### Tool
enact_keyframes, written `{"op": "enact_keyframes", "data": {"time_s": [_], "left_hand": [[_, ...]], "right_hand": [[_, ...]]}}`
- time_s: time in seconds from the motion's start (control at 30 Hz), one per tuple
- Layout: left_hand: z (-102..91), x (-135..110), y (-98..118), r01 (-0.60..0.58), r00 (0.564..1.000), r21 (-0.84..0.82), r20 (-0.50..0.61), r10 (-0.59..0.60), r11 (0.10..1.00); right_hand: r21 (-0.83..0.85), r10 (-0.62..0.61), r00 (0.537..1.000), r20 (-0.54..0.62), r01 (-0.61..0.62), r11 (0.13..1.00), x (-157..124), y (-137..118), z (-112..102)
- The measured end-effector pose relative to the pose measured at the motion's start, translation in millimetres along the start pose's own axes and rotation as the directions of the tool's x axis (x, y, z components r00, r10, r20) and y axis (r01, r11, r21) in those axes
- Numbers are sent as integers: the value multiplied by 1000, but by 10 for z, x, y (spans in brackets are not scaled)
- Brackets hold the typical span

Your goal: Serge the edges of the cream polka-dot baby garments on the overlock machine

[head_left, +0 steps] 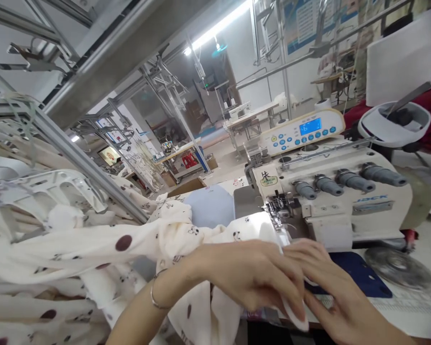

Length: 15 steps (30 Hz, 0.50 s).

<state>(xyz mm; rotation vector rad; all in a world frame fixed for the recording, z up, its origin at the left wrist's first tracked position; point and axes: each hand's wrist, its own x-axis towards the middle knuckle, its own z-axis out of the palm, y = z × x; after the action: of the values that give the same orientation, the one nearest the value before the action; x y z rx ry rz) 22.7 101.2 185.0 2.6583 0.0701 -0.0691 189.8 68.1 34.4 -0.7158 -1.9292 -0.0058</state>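
Cream fabric with dark spots and small prints runs across the table to the needle area of a white overlock sewing machine. My left hand, with a bracelet at its wrist, is closed on the fabric's edge; a pale strip of it pokes out below the fingertips. Close beside it, my right hand has its fingers bent at the fabric edge, just in front of the presser foot. The two hands touch or overlap, and what lies between the right fingers is mostly hidden.
More spotted fabric hangs at the left beside a metal rail. A control panel sits atop the machine. Right of my hands are a dark blue pad and a round, clear-looking dish. Other sewing tables stand farther back.
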Motion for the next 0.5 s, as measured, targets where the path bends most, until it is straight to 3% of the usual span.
{"op": "enact_keyframes", "data": {"time_s": [0.1,0.17,0.27,0.4,0.5], "left_hand": [[155,102,59,7,992,50,126,-13,999],[242,98,100,57,990,82,124,-67,995],[253,-14,98,95,995,39,-39,-93,995],[120,-140,-38,208,933,36,-308,-187,977],[40,-124,-85,173,939,-8,-299,-168,985]], "right_hand": [[-27,-131,991,-24,130,991,141,108,-1],[-49,-168,985,-40,166,985,167,127,29],[-59,-168,984,-65,164,985,25,64,82],[-72,-115,992,-55,111,991,-161,-22,52],[-59,-174,985,14,175,983,-28,11,-52]]}}
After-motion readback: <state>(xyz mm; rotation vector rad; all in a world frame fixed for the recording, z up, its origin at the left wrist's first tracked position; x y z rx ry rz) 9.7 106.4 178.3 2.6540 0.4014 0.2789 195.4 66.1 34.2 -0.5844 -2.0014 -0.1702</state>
